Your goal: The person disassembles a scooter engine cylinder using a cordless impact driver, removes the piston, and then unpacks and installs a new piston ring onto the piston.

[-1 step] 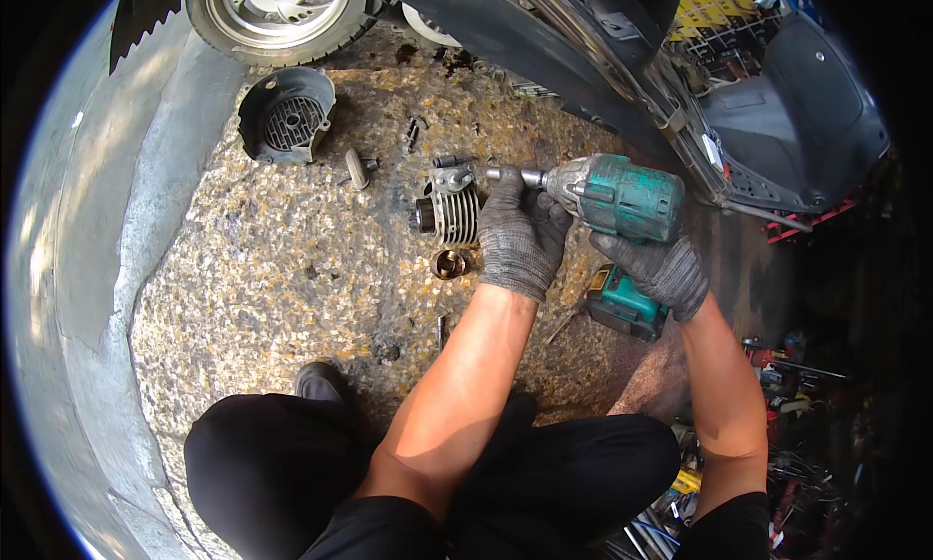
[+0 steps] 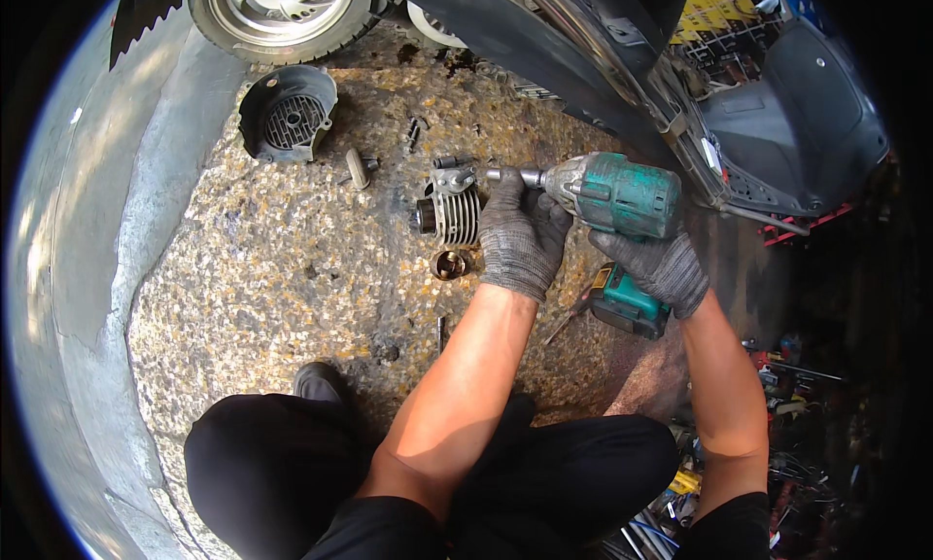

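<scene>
My right hand (image 2: 661, 273), in a dark grey glove, is closed around the handle of a worn teal impact wrench (image 2: 632, 195). Its battery base (image 2: 627, 302) shows below that hand. The wrench points left, with a metal socket (image 2: 533, 178) on its nose. My left hand (image 2: 522, 239), gloved too, has its fingers curled at the socket, partly covering it. Just left of that hand lies a finned engine cylinder (image 2: 455, 215) on the ground. A small round metal piece, like a piston (image 2: 449, 264), sits below the cylinder.
A black round fan cover (image 2: 287, 116) and a small metal part (image 2: 358, 169) lie to the left. At the top are a scooter wheel (image 2: 277, 11) and dark bodywork (image 2: 544, 35). Bolts (image 2: 415, 134) are scattered on the speckled ground; a screwdriver-like tool (image 2: 569, 319) lies beside the battery.
</scene>
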{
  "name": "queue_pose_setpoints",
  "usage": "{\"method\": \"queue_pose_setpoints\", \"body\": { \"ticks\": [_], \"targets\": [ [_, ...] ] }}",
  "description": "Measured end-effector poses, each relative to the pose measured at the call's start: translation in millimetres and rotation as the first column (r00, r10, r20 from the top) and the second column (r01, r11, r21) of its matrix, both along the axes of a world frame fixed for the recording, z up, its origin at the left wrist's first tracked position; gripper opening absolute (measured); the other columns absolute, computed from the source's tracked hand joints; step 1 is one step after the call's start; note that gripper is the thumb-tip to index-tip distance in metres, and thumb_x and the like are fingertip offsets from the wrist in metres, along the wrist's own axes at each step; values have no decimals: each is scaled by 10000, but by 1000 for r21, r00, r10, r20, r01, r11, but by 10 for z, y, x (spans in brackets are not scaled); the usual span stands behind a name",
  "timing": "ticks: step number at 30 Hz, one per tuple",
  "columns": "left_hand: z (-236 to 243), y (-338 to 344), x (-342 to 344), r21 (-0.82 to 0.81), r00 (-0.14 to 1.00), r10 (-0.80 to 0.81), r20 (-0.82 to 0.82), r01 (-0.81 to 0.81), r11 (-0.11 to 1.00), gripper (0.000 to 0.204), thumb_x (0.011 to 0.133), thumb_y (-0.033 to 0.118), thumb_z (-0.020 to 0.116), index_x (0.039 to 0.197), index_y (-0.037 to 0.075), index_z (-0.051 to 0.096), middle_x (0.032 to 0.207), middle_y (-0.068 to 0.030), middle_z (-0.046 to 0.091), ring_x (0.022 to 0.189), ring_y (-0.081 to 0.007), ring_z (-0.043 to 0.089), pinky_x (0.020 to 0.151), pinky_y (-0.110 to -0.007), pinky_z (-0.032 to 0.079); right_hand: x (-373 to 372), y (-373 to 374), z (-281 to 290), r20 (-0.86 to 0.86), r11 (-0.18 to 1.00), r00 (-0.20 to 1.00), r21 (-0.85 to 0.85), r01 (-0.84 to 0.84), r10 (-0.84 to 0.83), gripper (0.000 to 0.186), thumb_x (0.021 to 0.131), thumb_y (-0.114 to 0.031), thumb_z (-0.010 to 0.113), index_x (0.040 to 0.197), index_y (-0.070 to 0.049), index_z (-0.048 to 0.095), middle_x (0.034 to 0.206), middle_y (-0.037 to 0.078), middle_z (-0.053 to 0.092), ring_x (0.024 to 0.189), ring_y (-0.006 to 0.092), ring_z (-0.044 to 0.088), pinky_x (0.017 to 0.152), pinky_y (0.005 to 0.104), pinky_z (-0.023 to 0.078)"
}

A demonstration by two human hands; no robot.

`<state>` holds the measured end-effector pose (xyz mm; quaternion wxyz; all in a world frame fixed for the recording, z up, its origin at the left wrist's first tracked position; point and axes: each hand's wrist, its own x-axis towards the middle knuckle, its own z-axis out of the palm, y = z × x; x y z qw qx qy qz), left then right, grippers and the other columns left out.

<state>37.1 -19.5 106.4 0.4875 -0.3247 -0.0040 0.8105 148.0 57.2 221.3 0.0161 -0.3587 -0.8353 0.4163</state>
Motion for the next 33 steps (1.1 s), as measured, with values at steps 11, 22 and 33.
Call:
{"method": "queue_pose_setpoints", "body": {
  "ticks": [11, 22, 33],
  "targets": [
    [-80, -15, -171, 83, 990, 35, 133, -46, 996, 239, 1010, 320, 476, 1004, 92, 549, 928, -70, 644, 792, -185, 626, 650, -299, 516, -501, -45, 202, 241, 983, 967, 139, -122, 86, 443, 780, -244, 812, 1157, -69, 658, 1096, 97, 703, 1018, 209, 665, 934, 352, 504],
    [-63, -15, -236, 74, 980, 38, 195, -53, 996, 242, 1014, 339, 463, 988, 112, 544, 914, -67, 625, 774, -179, 584, 674, -304, 484, -751, -59, 312, 332, 946, 925, 197, -259, 184, 455, 775, -260, 817, 1156, -63, 664, 1098, 122, 703, 1011, 223, 669, 936, 367, 504],
    [-582, -82, -187, -764, 788, -347, -509, -228, 604, 248, 895, 185, 597, 1107, 58, 569, 900, -109, 629, 787, -237, 614, 747, -388, 507, -1020, -77, 474, 466, 868, 837, 243, -433, 287, 433, 789, -282, 794, 1152, -82, 669, 1094, 122, 703, 1015, 256, 669, 932, 379, 509]
  ]
}}
